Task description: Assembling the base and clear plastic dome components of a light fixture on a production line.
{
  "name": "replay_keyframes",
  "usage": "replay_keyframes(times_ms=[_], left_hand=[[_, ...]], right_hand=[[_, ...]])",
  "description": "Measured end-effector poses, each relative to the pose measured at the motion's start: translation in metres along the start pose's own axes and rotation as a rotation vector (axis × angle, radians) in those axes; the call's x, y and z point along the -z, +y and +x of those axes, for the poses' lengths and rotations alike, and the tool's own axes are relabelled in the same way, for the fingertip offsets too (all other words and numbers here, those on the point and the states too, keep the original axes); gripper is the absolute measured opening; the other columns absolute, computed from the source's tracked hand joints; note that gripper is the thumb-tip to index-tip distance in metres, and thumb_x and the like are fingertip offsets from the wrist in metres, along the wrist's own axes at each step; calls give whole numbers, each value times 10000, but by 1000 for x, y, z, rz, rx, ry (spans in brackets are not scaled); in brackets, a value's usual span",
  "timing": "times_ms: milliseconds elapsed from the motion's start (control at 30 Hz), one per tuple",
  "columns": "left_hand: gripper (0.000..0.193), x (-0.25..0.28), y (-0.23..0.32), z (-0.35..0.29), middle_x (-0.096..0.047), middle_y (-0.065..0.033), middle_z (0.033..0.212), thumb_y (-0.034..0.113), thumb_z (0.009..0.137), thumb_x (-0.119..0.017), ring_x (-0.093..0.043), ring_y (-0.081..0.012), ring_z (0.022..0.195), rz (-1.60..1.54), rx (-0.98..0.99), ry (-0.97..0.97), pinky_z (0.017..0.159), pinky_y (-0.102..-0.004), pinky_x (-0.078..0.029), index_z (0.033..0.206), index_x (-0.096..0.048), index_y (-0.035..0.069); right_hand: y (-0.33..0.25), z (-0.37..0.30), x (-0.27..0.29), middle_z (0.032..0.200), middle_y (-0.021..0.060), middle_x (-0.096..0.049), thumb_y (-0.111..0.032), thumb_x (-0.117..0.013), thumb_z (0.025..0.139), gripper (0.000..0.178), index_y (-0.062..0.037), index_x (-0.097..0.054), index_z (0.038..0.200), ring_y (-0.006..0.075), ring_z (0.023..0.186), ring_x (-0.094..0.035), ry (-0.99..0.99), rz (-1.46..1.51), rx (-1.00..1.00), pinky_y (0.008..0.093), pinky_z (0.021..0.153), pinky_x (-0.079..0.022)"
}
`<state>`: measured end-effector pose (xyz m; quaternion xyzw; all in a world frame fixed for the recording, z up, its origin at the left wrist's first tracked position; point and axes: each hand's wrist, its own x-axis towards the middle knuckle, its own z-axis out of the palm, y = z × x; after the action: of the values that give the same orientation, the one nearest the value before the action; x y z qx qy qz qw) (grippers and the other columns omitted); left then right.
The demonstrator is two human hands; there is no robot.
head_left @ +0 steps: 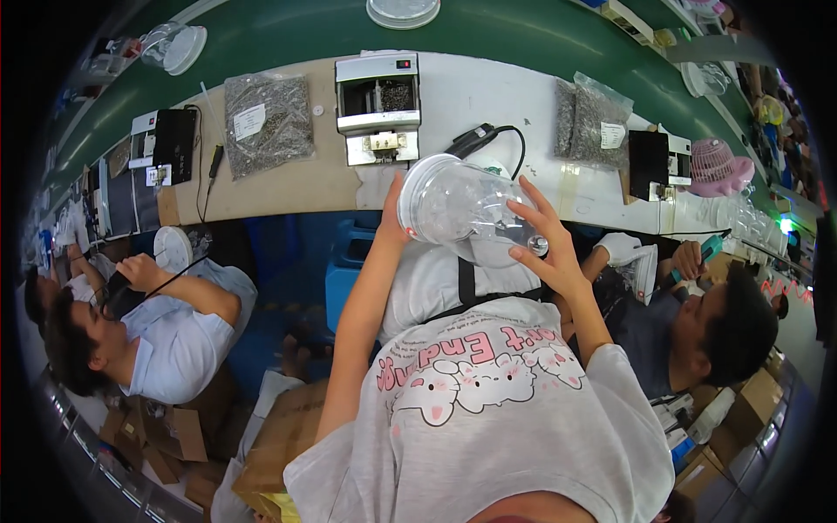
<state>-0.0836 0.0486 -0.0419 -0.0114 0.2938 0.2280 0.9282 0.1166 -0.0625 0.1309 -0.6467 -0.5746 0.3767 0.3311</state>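
Note:
Above my lap I hold a clear plastic jar-shaped container (462,205) tilted on its side, its wide white round end toward the left. My left hand (398,213) grips the edge of that white end. My right hand (547,244) has its fingers round the narrower clear end, where a small round knob shows. Just beyond the container, a black electric screwdriver (471,139) with a cable lies on the table. A screw feeder (377,109) with small dark screws inside stands at the table's near middle.
Bags of small screws (268,122) lie on the table (488,96) left and right (602,122). Co-workers sit close on both sides, one in a light blue shirt (187,322). Beyond runs a green surface (288,39) with another white-ended clear container (403,12). A blue stool (344,279) stands below.

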Motion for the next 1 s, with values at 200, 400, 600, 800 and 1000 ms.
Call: replay_keyframes(times_ms=[200, 400, 600, 800, 1000], left_hand=[[687, 9, 5, -7, -426, -168, 1291, 508, 833, -414, -430, -314, 1177, -139, -80, -226, 995, -441, -334, 1314, -338, 22], [849, -16, 21, -1, -231, -161, 1407, 533, 790, -477, -267, -273, 1292, 28, -122, -348, 1057, -394, -233, 1379, -149, 17], [833, -15, 34, 10, -268, -170, 1390, 546, 801, -457, -300, -278, 1275, -31, -6, -348, 1047, -389, -255, 1376, -165, 18], [870, -24, 36, 14, -276, -176, 1385, 589, 784, -449, -293, -284, 1278, 102, 118, -314, 1049, -400, -241, 1372, -170, 12], [842, -35, 35, 15, -271, -173, 1388, 568, 801, -436, -299, -290, 1274, 48, 161, -349, 1045, -403, -249, 1379, -154, 24]], right_hand=[[6, -4, 4, 1384, 184, -291, -207, -682, 692, 516, -137, -533, 1182, 349, 1198, -406, -22, 81, 71, 373, 936, -372], [5, -2, -3, 1381, 214, -279, -198, -689, 667, 526, -106, -545, 1164, 368, 1237, -349, 17, 128, 23, 393, 979, -315], [-10, 5, -7, 1368, 223, -297, -208, -704, 660, 513, -101, -562, 1141, 379, 1234, -348, 55, 133, -38, 419, 969, -325], [-22, 3, -17, 1359, 214, -316, -245, -712, 672, 495, -99, -576, 1124, 379, 1228, -357, 112, 79, -115, 409, 965, -333], [-24, 9, -8, 1354, 217, -325, -194, -680, 691, 486, -90, -552, 1148, 356, 1200, -399, 121, 79, -122, 374, 956, -342]])
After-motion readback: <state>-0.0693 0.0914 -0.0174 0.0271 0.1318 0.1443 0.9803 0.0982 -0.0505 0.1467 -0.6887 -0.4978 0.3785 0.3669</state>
